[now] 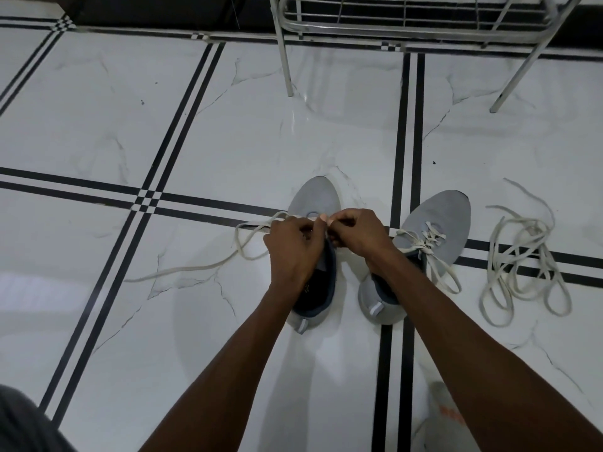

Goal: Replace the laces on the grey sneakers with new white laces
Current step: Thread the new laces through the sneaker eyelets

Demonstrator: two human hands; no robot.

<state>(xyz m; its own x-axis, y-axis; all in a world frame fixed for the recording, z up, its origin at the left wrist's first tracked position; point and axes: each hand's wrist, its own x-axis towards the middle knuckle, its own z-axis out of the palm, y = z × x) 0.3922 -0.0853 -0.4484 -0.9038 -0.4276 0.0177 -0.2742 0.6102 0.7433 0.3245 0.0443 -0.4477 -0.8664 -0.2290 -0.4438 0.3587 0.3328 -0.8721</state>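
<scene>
Both hands, left hand [293, 243] and right hand [357, 231], pinched a white lace [182, 270] over the left sneaker [315, 203] on the floor [228, 125], apparently at its front eyelets. Threading was in hand; the next crossing demanded even lace ends.

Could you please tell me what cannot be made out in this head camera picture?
- Eyelets of the left sneaker: hidden by the left hand and right hand.
- Lace between the fingers: covered by both hands.
- Metal rack: cut off by the top edge.
- Loose laces: too tangled to count.
</scene>
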